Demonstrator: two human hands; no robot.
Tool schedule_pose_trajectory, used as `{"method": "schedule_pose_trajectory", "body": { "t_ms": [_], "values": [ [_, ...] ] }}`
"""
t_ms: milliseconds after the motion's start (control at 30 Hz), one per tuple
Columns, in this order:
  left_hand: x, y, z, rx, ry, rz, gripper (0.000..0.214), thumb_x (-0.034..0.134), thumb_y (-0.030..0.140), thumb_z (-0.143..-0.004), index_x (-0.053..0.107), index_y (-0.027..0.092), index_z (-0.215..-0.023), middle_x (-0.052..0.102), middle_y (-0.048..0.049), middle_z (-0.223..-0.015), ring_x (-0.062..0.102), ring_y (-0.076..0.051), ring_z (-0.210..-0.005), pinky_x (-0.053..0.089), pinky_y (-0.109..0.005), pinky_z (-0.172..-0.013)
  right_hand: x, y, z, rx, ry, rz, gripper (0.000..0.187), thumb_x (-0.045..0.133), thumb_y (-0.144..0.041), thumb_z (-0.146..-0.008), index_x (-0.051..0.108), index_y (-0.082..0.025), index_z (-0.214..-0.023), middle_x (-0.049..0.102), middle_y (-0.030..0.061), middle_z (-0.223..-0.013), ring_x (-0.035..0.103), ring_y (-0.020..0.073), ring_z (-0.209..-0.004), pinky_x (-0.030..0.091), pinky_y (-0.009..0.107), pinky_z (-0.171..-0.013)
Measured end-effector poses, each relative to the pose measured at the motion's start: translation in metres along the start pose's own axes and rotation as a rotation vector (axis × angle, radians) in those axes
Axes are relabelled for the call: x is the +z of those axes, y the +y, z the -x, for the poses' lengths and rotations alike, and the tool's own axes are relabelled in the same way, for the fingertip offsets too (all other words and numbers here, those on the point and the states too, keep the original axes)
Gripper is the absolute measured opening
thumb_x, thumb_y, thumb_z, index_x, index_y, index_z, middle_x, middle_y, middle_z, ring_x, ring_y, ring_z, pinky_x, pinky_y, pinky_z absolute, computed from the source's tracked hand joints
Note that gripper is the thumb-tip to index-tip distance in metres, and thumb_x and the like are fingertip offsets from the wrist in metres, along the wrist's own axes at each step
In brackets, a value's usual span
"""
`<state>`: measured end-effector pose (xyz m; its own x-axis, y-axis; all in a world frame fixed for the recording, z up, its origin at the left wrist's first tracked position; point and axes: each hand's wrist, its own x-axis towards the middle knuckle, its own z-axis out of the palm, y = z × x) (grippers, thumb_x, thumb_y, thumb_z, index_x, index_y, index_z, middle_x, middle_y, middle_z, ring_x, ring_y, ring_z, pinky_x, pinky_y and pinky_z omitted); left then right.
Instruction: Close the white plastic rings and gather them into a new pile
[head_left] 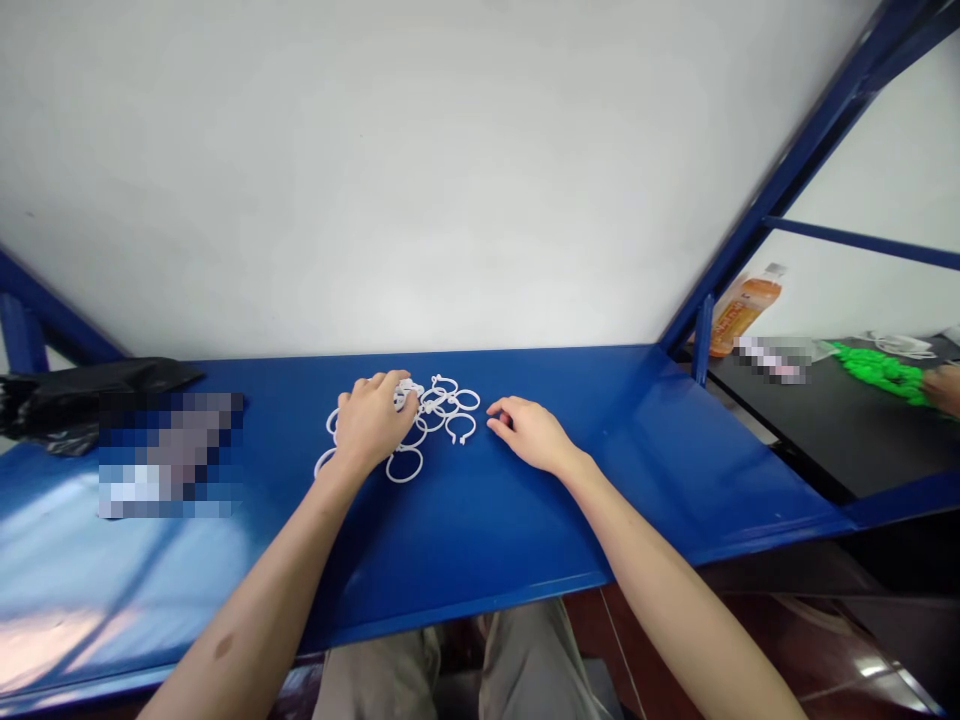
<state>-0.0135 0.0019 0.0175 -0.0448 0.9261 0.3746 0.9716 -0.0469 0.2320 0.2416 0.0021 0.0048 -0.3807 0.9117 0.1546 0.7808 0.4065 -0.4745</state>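
**Rings between the hands, the left one nearer**

From where I stand, the white rings (431,408) spread in a loose heap on the blue table (525,540), and the left hand (375,422) is plainly the nearer of the two. It arches over the heap's left part, with rings showing past its thumb and out beside its wrist. Whether its thumb and fingers are closed on a ring I can't tell; the hand itself hides too much.

The right hand (529,432) holds nothing, its thumb and fingertips parted. It sits just off the heap's right edge, tips aimed left at it. Closest to those tips is an open ring (460,415), lying to their left and untouched. Being round, it has no long axis (only its gap gives it a direction, and that faces the person's body, across the line of the right fingers). Seen from the left fingertips, the same ring lies to the right and somewhat nearer the body, with other rings overlapping in between.
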Motion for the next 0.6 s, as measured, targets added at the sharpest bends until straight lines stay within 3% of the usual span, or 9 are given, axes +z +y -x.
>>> {"method": "schedule_pose_trajectory", "body": {
  "t_ms": [233,333,400,500,600],
  "values": [
    [-0.003,0.006,0.005,-0.009,0.075,-0.114,0.043,0.042,0.043,-0.097,0.069,0.018,-0.119,0.071,-0.0162,-0.117,0.056,-0.04,-0.112,0.039,-0.058,-0.092,0.004,-0.008,0.004,-0.181,0.011,0.02,0.044,0.054,-0.016,-0.091,0.059,-0.025,-0.134,0.051,0.0101,-0.137,0.064,0.0167,-0.097,0.053,0.034,-0.087],
    [0.004,0.008,0.006,0.12,0.123,-0.037,0.037,0.044,0.036,-0.097,0.07,0.019,-0.117,0.071,-0.0146,-0.116,0.055,-0.036,-0.112,0.041,-0.054,-0.094,0.01,-0.013,0.0,-0.255,0.016,0.056,0.05,0.054,-0.01,-0.087,0.059,-0.023,-0.135,0.041,0.0122,-0.152,0.058,0.0223,-0.117,0.048,0.041,-0.102],
    [0.01,0.012,0.008,0.323,0.071,0.073,0.034,0.047,0.023,-0.093,0.07,0.021,-0.117,0.07,-0.0117,-0.118,0.055,-0.032,-0.113,0.043,-0.05,-0.098,0.014,-0.013,-0.004,-0.293,0.015,0.064,0.05,0.053,-0.007,-0.087,0.059,-0.021,-0.134,0.045,0.0124,-0.152,0.053,0.025,-0.125,0.044,0.045,-0.108],
    [0.016,0.018,0.013,0.587,-0.074,0.177,0.039,0.048,0.006,-0.083,0.073,0.023,-0.109,0.068,-0.0082,-0.122,0.053,-0.028,-0.117,0.043,-0.047,-0.104,0.018,-0.009,-0.009,-0.299,0.019,0.043,0.045,0.051,-0.007,-0.09,0.057,-0.018,-0.133,0.062,0.0119,-0.134,0.053,0.0248,-0.122,0.043,0.045,-0.107],
    [0.016,0.019,0.015,0.609,-0.147,0.189,0.03,0.051,0.008,-0.083,0.073,0.023,-0.097,0.067,-0.0084,-0.12,0.051,-0.029,-0.117,0.044,-0.049,-0.104,0.016,-0.005,-0.012,-0.248,0.055,0.056,0.036,0.054,-0.012,-0.093,0.058,-0.017,-0.129,0.066,0.011,-0.119,0.057,0.024,-0.11,0.046,0.042,-0.101]
  ]
}}
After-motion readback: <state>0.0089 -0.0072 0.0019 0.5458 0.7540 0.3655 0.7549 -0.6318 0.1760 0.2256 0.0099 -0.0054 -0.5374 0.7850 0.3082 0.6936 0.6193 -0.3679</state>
